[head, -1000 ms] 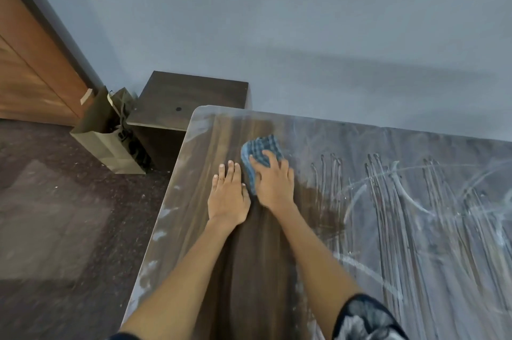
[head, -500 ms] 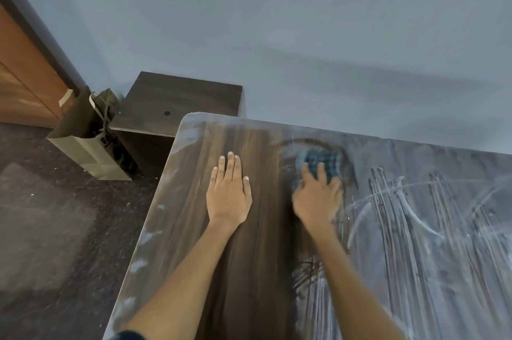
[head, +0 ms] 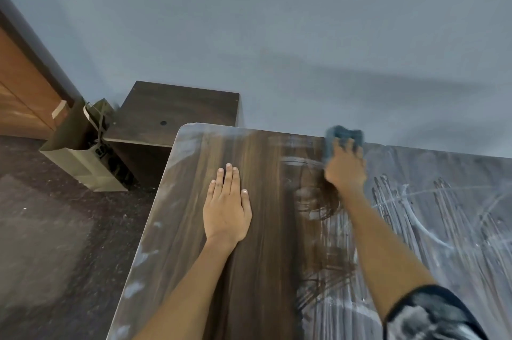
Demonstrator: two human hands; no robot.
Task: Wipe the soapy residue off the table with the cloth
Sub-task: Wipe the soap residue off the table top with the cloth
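Note:
A dark wood-grain table (head: 263,256) fills the lower right of the view. White soapy residue (head: 443,229) streaks its right part, and thin patches line its left edge. The strip under my hands is wiped dark. My right hand (head: 345,169) presses a blue checked cloth (head: 343,136) onto the table at its far edge; the cloth is blurred and bunched under my fingers. My left hand (head: 227,206) lies flat on the wiped wood, fingers together, holding nothing.
A low dark wooden cabinet (head: 171,115) stands past the table's far left corner against the blue-grey wall. An olive paper bag (head: 80,156) leans beside it on the dark speckled floor. A wooden door (head: 22,90) is at far left.
My right hand has swept the cloth rightward and away from me to the table's far edge, leaving a dark wiped arc. My left hand has stayed flat in place.

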